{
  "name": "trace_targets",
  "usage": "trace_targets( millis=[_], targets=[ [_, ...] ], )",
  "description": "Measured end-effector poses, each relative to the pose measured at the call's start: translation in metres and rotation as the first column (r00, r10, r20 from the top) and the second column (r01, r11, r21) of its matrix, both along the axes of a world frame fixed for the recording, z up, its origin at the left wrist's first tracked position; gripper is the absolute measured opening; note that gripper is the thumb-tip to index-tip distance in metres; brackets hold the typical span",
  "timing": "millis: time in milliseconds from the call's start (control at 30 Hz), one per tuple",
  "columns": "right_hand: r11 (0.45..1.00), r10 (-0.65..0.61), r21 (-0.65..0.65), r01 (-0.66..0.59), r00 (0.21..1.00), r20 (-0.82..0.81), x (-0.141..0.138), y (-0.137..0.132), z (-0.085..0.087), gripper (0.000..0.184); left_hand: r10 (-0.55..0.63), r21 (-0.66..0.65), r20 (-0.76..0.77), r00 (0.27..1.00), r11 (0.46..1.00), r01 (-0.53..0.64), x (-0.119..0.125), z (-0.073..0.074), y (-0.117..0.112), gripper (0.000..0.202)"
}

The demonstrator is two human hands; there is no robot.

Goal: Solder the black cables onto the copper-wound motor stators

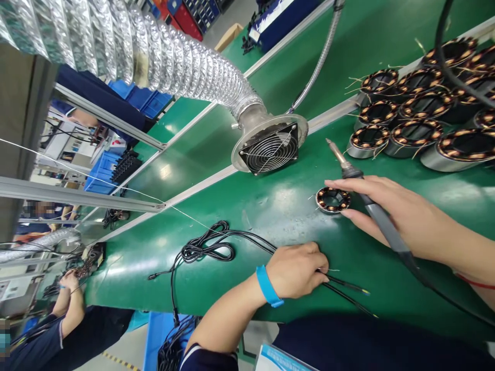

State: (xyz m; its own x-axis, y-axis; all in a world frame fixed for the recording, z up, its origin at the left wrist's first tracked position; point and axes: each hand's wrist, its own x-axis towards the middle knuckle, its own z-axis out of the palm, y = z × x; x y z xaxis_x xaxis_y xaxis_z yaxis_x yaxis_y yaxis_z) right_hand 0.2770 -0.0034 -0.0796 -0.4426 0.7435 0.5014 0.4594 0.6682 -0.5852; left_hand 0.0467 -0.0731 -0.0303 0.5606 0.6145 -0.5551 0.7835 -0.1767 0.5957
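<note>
My left hand [297,269], with a blue wristband, rests on the green belt and pinches thin black wires [348,288] whose tips point right. The wires run back to a loose black coil [209,248]. My right hand [386,206] holds a soldering iron [350,167] between its fingers, tip pointing up and left, while the outstretched fingers touch a small copper-wound stator [332,199] lying flat on the belt.
A fume extractor fan [269,149] on a silver flexible duct [154,51] sits just beyond the stator. Several wound stators [417,123] are grouped at the upper right. A co-worker's hand [69,281] works at the lower left. Blue bins [102,170] stand behind.
</note>
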Motion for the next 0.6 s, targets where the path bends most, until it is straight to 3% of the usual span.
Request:
trace_targets(
  millis=[100,167,233,333,467,600],
  targets=[
    [0.999,-0.027,-0.022,0.026,0.997,-0.077,-0.003,-0.006,0.011,0.028,0.263,0.011,0.191,0.946,0.963,-0.27,-0.002,0.003,0.0,0.012],
    [0.995,-0.06,-0.088,0.047,0.987,-0.148,-0.004,-0.012,0.017,0.031,0.501,-0.096,0.326,0.802,0.861,-0.499,-0.008,0.006,0.003,0.024],
    [0.985,-0.073,-0.166,0.04,0.977,-0.199,-0.006,-0.018,0.025,0.035,0.656,-0.237,0.401,0.639,0.749,-0.619,-0.013,0.011,0.007,0.04],
    [0.949,-0.069,-0.316,-0.016,0.965,-0.254,-0.01,-0.025,0.038,0.034,0.723,-0.334,0.455,0.52,0.68,-0.653,-0.017,0.017,0.012,0.054],
    [0.85,-0.078,-0.51,-0.129,0.928,-0.365,-0.021,-0.03,0.047,0.042,0.739,-0.353,0.452,0.5,0.663,-0.66,-0.019,0.019,0.014,0.056],
    [0.83,-0.084,-0.536,-0.154,0.915,-0.393,-0.029,-0.029,0.048,0.045,0.737,-0.379,0.475,0.481,0.664,-0.644,-0.017,0.015,0.012,0.06]
  ],
)
